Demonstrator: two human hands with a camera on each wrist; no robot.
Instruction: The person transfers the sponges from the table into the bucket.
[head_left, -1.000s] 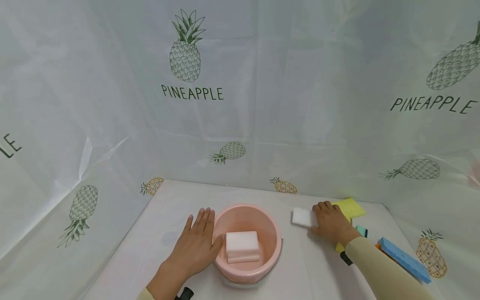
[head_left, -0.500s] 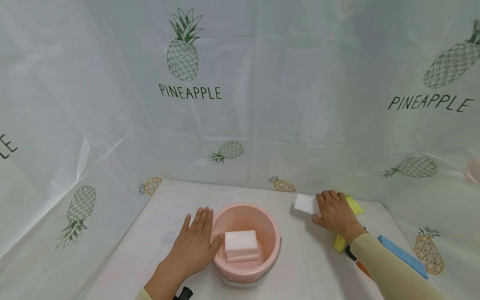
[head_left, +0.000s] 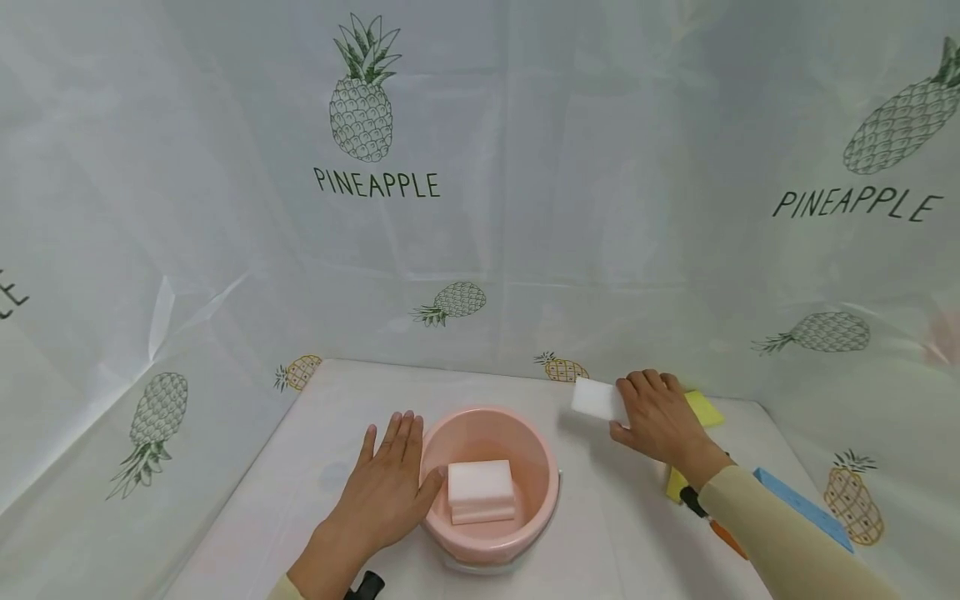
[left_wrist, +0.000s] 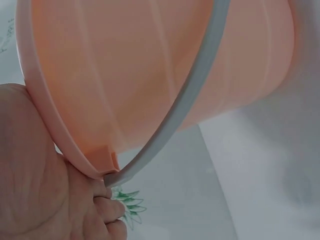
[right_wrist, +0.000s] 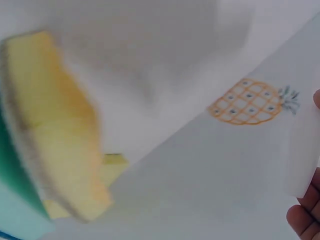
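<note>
A pink plastic basin [head_left: 489, 427] with a grey handle [left_wrist: 185, 105] sits mid-table and holds white sponge blocks [head_left: 481, 490]. My left hand [head_left: 390, 487] lies flat against its left side, fingers straight, thumb at the rim. My right hand [head_left: 654, 417] grips another white sponge block [head_left: 597, 400], lifted above the table to the right of the basin. In the left wrist view the basin wall [left_wrist: 150, 70] fills the frame beside my palm [left_wrist: 30, 190]. The right wrist view is blurred; it shows the held block's edge [right_wrist: 302, 155] at the far right.
Yellow sponges [head_left: 705, 408] lie behind my right hand, seen also as a yellow sponge [right_wrist: 55, 135] from the wrist. A blue sponge [head_left: 802, 508] and an orange item lie at the right edge. Pineapple-print sheets wall the table [head_left: 337, 417] on three sides.
My right hand has lifted the white block off the table and carried it up and left, toward the basin. The left hand has stayed against the basin.
</note>
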